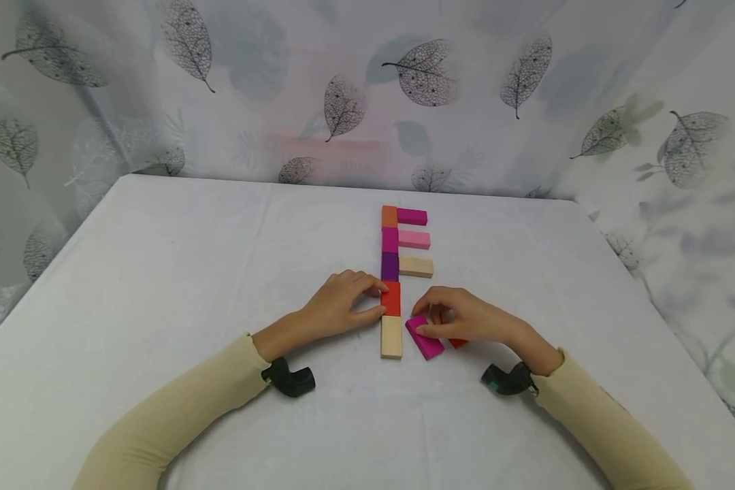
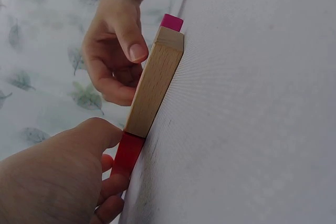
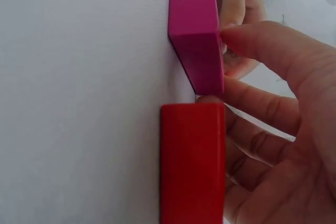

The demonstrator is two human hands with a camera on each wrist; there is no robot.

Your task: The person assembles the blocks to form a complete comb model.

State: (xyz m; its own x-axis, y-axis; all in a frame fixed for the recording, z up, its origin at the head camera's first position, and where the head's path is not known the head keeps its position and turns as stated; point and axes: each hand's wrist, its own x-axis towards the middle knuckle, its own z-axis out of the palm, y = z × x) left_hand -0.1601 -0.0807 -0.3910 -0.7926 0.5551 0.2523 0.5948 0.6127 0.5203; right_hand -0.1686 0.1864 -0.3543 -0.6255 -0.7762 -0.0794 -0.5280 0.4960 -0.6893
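Observation:
A column of wooden blocks lies on the white table. Its red block [image 1: 391,299] has the thumb and fingertips of my left hand [image 1: 343,304] at its left side, gripping it lightly. Below it in the column is a plain wood block [image 1: 391,338]. To the right, my right hand [image 1: 462,314] pinches a magenta block [image 1: 429,344], which lies slanted and apart from the column. In the right wrist view, a second red block [image 3: 191,163] sits beside that hand; in the head view the hand mostly covers it.
Higher in the column come purple [image 1: 390,267], magenta [image 1: 390,239] and orange [image 1: 389,216] blocks. Off its right side stick a plain wood block [image 1: 416,267], a pink block [image 1: 414,239] and another magenta block [image 1: 412,217]. A leaf-patterned cloth [image 1: 251,102] hangs behind the table.

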